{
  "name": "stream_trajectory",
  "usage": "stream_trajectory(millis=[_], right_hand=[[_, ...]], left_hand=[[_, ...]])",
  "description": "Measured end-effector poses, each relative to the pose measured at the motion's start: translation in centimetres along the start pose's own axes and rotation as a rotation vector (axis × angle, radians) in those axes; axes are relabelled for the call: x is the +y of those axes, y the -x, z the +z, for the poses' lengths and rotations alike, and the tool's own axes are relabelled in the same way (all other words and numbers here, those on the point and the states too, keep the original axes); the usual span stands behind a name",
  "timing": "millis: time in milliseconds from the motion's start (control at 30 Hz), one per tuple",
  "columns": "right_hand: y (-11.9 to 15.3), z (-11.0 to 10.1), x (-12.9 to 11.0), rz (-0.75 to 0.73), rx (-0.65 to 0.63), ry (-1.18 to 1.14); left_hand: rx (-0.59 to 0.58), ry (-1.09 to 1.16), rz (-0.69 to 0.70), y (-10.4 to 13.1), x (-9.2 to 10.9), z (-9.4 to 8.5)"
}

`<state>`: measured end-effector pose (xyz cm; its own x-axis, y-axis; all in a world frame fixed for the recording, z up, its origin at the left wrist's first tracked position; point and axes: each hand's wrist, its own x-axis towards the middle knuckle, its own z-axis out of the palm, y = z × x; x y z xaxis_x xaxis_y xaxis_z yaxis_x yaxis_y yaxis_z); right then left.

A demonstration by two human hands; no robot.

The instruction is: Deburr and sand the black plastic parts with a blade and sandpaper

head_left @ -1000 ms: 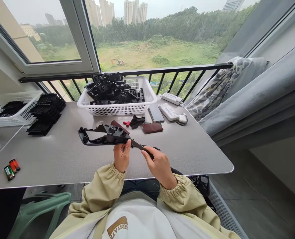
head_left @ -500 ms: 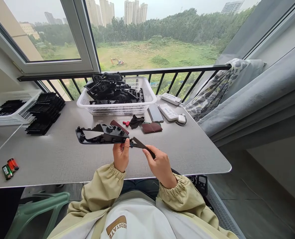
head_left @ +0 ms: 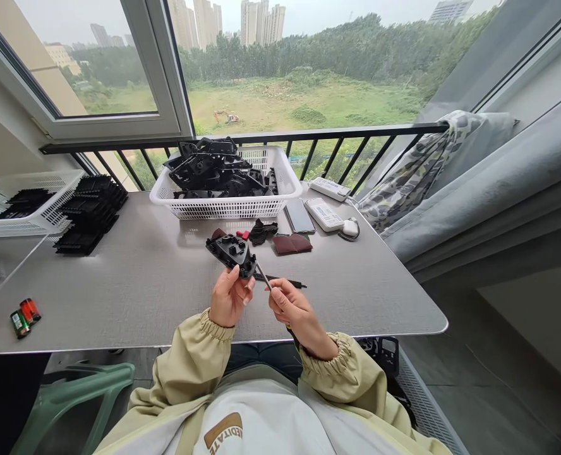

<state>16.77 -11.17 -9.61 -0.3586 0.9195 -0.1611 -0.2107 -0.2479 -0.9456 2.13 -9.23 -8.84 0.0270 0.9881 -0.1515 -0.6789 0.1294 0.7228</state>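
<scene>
My left hand point(head_left: 229, 297) grips one end of a black molded plastic part point(head_left: 233, 251), lifted over the table and tilted with its ribbed, pegged side showing. In my right hand point(head_left: 295, 311) is a slim flat metal file point(head_left: 263, 275). The file's tip meets or nearly meets the right end of the plastic part; contact is hard to tell. Most of its handle is hidden by the fingers and palm. Behind my right hand a thin black tool point(head_left: 292, 282) lies on the table. Folded dark red sandpaper point(head_left: 292, 244) and a crumpled black cloth point(head_left: 263, 232) lie beyond.
A white plastic basket point(head_left: 228, 208) heaped with black parts stands by the railing. To the left are stacked black ribbed parts point(head_left: 91, 215) and another white basket point(head_left: 48, 218). Batteries point(head_left: 24, 316) lie at left; a phone point(head_left: 299, 216) and a white power bank point(head_left: 325, 215) at right.
The plastic part has been turned from lying lengthwise sideways to pointing away, foreshortened. The file in my right hand has rotated edge-on beside the part's end.
</scene>
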Motion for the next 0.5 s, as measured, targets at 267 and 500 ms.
stream_trajectory(millis=[267,500], right_hand=[[0.51,0.29,0.11,0.045,-0.071,-0.013],[0.86,0.44,-0.09,0.032,-0.033,0.099]], left_hand=[[-0.011,0.0,0.051,0.18,-0.1,-0.39],[-0.015,-0.081,0.186,0.02,-0.92,-0.71]])
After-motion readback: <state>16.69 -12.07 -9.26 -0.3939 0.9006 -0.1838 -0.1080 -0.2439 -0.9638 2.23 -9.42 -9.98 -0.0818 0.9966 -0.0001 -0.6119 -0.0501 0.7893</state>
